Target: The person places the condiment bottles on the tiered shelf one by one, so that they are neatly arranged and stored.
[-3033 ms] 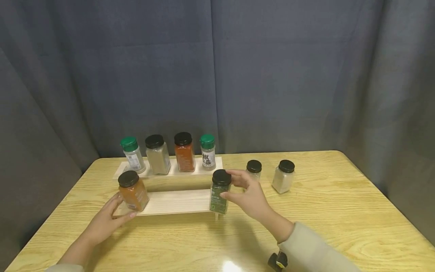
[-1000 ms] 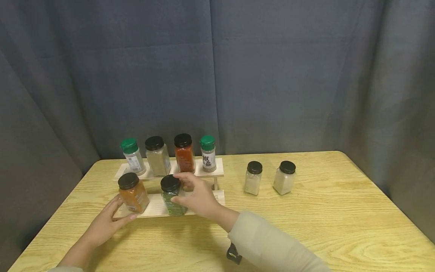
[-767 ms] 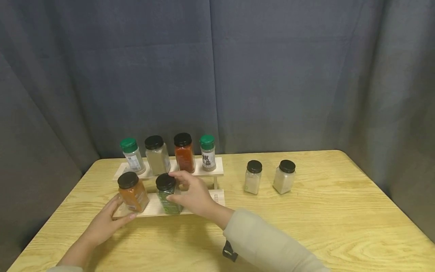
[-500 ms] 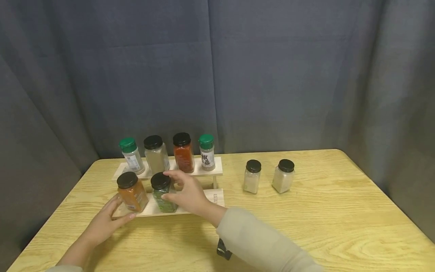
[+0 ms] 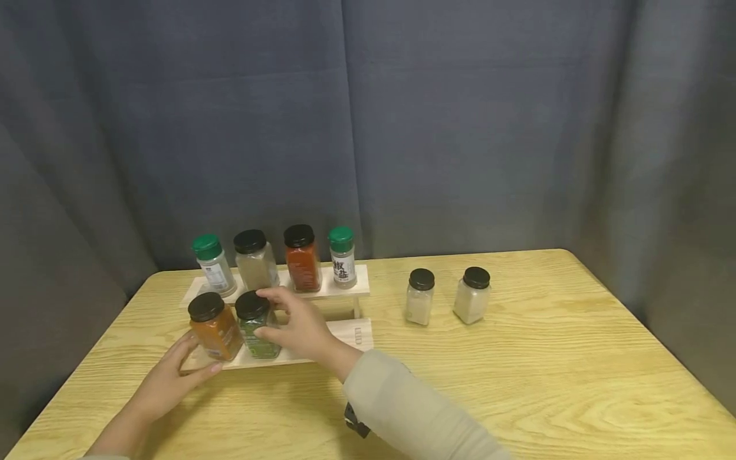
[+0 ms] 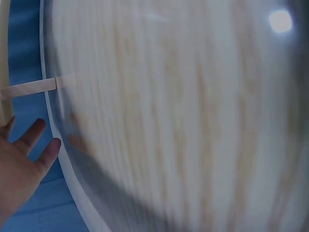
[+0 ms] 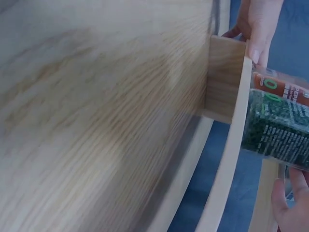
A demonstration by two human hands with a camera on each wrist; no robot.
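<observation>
My right hand (image 5: 306, 327) holds a black-lidded jar of green dried herbs (image 5: 261, 342) between thumb and fingers, upright over the lower shelf of a two-tier wooden spice rack (image 5: 339, 332). Just left of it stands a black-lidded jar of orange spice (image 5: 218, 335). My left hand (image 5: 163, 382) grips the left end of that lower shelf, thumb along its front edge. In the right wrist view, the herb jar (image 7: 277, 130) is at the shelf board's edge, close beside the orange jar. Spread fingers (image 6: 36, 140) of my left hand show in the left wrist view.
On the upper shelf stand a green-capped shaker (image 5: 215, 268), a jar of tan powder (image 5: 257, 265), a jar of red spice (image 5: 303, 262) and another green-capped shaker (image 5: 343, 259). Right of the rack are two pale-powder jars (image 5: 419, 303) (image 5: 471, 300) on the wooden table (image 5: 517, 358).
My right hand has carried the herb jar leftward from the lower shelf's right end to close beside the orange jar. My left hand keeps its place on the rack. The head view has shifted slightly.
</observation>
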